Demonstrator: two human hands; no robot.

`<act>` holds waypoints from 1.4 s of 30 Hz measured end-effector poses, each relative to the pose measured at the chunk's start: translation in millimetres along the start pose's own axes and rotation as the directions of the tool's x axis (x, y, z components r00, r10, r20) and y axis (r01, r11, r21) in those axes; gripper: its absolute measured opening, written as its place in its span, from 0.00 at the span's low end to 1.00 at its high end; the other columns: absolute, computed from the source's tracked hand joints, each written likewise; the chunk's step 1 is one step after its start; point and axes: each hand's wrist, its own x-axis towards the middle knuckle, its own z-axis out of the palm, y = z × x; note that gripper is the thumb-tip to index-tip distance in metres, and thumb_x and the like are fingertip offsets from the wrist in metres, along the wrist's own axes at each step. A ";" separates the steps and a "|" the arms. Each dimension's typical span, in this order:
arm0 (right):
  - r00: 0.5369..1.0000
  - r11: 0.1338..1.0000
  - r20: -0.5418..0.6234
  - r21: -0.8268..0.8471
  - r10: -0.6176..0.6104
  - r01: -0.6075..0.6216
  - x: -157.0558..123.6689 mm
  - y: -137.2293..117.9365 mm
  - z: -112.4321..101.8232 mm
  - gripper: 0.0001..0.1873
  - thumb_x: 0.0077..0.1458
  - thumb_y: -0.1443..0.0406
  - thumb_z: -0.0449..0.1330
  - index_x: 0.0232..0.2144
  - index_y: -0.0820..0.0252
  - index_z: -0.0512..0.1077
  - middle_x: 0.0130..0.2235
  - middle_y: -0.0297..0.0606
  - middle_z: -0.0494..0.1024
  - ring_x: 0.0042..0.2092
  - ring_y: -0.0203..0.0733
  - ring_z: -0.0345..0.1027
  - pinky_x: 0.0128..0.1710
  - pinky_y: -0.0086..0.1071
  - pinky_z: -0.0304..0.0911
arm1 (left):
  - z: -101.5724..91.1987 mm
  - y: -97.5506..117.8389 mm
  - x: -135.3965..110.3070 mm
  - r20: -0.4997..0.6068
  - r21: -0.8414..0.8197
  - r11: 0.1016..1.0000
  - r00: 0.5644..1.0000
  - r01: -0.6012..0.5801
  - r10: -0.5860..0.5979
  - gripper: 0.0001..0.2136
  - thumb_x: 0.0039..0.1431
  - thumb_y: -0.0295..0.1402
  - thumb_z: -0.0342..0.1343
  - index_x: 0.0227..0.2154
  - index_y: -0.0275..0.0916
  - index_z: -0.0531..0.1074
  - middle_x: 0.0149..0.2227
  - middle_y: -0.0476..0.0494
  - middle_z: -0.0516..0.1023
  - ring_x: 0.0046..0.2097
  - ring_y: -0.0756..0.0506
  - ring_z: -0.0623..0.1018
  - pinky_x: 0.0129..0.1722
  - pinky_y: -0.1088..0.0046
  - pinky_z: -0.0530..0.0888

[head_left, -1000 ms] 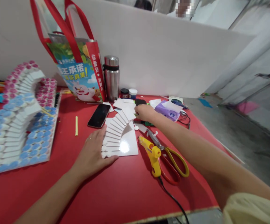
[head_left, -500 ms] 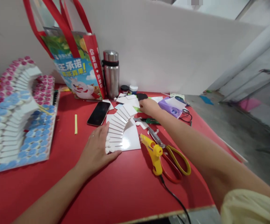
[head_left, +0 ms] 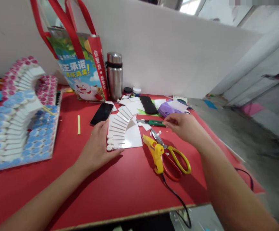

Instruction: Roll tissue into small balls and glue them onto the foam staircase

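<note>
My left hand (head_left: 96,147) rests with its fingers stretched along the left edge of a curved white card stair model (head_left: 117,128), thumb apart near its front. Small white paper rolls (head_left: 110,144) line that edge. Beneath the model is a glossy white board (head_left: 134,136). My right hand (head_left: 184,126) is at the handle end of a green utility knife (head_left: 155,122), fingertips pinched together. What they hold, if anything, is too small to make out. A yellow glue gun (head_left: 155,152) lies below, partly over scissors (head_left: 178,157) with red and yellow handles.
A black phone (head_left: 102,113) and a yellow strip (head_left: 79,125) lie left of the model. Behind stand a steel flask (head_left: 115,75) and a shopping bag (head_left: 81,67). A dark case (head_left: 148,105) and purple packet (head_left: 169,108) lie at the back. Blue-rolled stairs (head_left: 16,128) stand left.
My right hand has moved right and nearer to me, from the dark case to the knife's handle end, uncovering the case. My left hand stays at the model. The view has shifted slightly.
</note>
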 end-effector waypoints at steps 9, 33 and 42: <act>0.954 0.955 0.295 0.266 0.050 -0.132 -89.9 -4.3 16.4 0.19 0.62 0.54 0.56 0.48 0.59 0.75 0.33 0.38 0.82 0.28 0.42 0.73 0.29 0.34 0.61 | -7.5 40.9 47.4 0.066 -0.094 0.944 0.944 -0.316 0.322 0.12 0.68 0.25 0.48 0.46 0.36 0.76 0.52 0.38 0.79 0.52 0.41 0.80 0.51 0.64 0.77; 0.923 0.815 -0.241 0.568 0.300 -0.116 -97.6 -6.3 55.8 0.20 0.53 0.52 0.63 0.18 0.57 0.70 0.18 0.36 0.72 0.20 0.41 0.65 0.21 0.33 0.55 | 62.2 81.4 113.8 0.422 0.243 0.936 0.897 -0.256 0.136 0.13 0.61 0.17 0.48 0.36 0.28 0.79 0.44 0.27 0.77 0.40 0.38 0.80 0.48 0.55 0.74; 0.927 0.324 -0.239 0.936 0.290 0.140 -41.4 -38.4 25.7 0.09 0.57 0.59 0.62 0.35 0.56 0.80 0.35 0.40 0.82 0.36 0.44 0.76 0.30 0.34 0.66 | 35.8 74.4 77.8 0.202 -0.188 0.958 0.947 -0.215 0.252 0.06 0.67 0.30 0.53 0.41 0.36 0.74 0.40 0.41 0.78 0.40 0.44 0.77 0.42 0.66 0.75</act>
